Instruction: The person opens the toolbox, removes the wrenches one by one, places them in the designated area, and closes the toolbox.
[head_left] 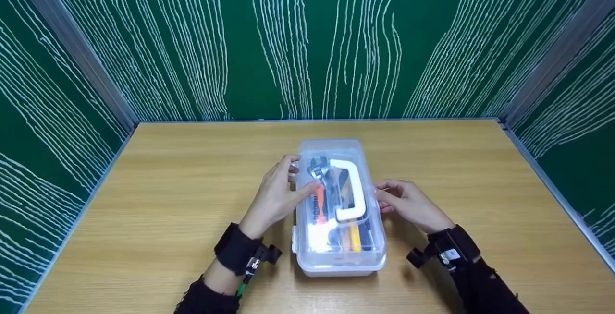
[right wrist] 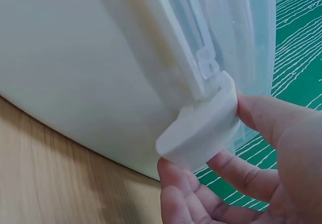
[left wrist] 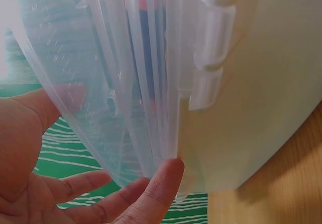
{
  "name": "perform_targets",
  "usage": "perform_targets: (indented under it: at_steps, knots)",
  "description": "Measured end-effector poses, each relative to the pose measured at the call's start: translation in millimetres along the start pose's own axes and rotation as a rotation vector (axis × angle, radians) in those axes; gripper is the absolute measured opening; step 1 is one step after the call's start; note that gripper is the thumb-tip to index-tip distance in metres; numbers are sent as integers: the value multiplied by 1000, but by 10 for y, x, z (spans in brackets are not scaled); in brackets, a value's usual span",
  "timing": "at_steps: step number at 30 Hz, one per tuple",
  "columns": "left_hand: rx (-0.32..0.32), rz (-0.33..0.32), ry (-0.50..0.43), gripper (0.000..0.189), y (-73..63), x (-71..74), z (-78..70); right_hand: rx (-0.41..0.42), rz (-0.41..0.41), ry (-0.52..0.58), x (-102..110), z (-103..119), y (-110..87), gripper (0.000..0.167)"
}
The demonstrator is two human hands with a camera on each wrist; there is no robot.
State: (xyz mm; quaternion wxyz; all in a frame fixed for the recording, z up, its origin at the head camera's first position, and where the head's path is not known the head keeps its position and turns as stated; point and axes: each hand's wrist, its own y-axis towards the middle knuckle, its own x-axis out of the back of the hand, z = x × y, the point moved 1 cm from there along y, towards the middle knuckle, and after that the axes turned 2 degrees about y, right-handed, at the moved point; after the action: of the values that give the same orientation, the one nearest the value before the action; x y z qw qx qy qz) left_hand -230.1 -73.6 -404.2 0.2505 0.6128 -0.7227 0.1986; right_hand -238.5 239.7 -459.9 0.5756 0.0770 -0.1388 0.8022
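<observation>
A clear plastic toolbox (head_left: 372,254) with a white handle (head_left: 356,189) stands on the table, its lid down. Through the lid show an adjustable wrench (head_left: 318,170), an orange-handled tool (head_left: 320,203) and a yellow handle (head_left: 355,238). My left hand (head_left: 276,196) holds the toolbox's left side, thumb over the lid and fingers along the edge. In the left wrist view one fingertip (left wrist: 173,171) lies right at the lid's seam, below white hinge-like pieces (left wrist: 214,38). On the other side, my right hand (head_left: 408,203) pinches a white latch (right wrist: 198,128) between thumb and fingers.
The wooden table (head_left: 192,160) lies beneath the toolbox. Green panels with white wavy lines (head_left: 326,40) stand behind it and at both sides, joined by grey corner posts (head_left: 91,50). Each wrist wears a black strap (head_left: 238,249) with a small camera.
</observation>
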Motion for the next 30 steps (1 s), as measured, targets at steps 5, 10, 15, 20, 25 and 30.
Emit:
perform_targets:
  at_steps: [5,10,15,20,25,30]
  knots:
    - [13,2,-1,71,6,0,-7,-12,-18,-16,22,34,-4,43]
    - [15,1,-5,71,1,-3,-3,-32,-21,-22,50,50,-9,45]
    - [15,3,-13,72,2,-7,2,-49,-12,4,84,39,-14,43]
    - [26,8,-16,72,10,-11,6,-47,15,22,118,23,-23,40]
    - [21,10,-12,73,13,-4,13,-26,62,19,181,17,-39,39]
    - [1,10,-6,74,21,0,26,-29,46,-28,241,-19,-43,34]
